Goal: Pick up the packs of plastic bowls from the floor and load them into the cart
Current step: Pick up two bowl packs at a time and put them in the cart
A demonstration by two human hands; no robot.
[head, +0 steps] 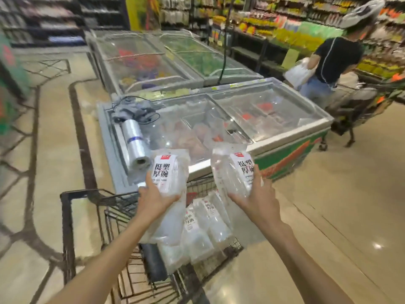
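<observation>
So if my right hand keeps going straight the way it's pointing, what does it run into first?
Probably the chest freezer. The right hand, holding a pack of bowls, points forward over the cart; depth is unclear.

Glass-lidded chest freezers (269, 110) fill the aisle's middle, a roll of clear plastic bags (134, 145) lying on the nearest lid beside tangled black cables (135, 110), while a person in a black shirt (337, 60) stands by stocked shelves (285, 25).
</observation>
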